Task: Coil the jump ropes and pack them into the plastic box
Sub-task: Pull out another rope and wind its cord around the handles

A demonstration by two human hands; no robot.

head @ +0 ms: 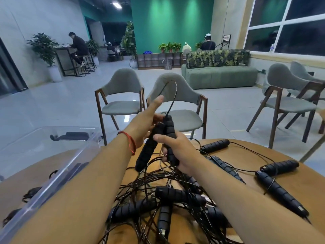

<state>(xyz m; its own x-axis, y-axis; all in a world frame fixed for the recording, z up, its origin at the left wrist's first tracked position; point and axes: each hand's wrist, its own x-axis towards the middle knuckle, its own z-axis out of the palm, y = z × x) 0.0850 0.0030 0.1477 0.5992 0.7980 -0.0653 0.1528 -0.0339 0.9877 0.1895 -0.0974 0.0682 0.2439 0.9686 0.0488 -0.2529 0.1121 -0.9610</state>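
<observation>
Jump rope – its two black foam handles are side by side in my hands, raised above the tabletop at the middle of the view. My right hand is wrapped around the lower part of one handle, thumb across the front. My left hand has its lower fingers closed on the tops of the handles, with one finger pointing straight out; the thin cord rises from the handle tops in a narrow loop that arches up over that finger. A red string bracelet sits on my left wrist.

Right under my forearms lies a tangled pile of more ropes, black handles sticking out among the dark cords. Further right on the wood, a few more handles lie apart from the pile, their cords trailing between them.

The clear plastic box stands on the left side of the tabletop, close against my left arm – dark rope pieces show through its wall.

Beyond the tabletop's far edge stand two grey chairs with wooden frames
</observation>
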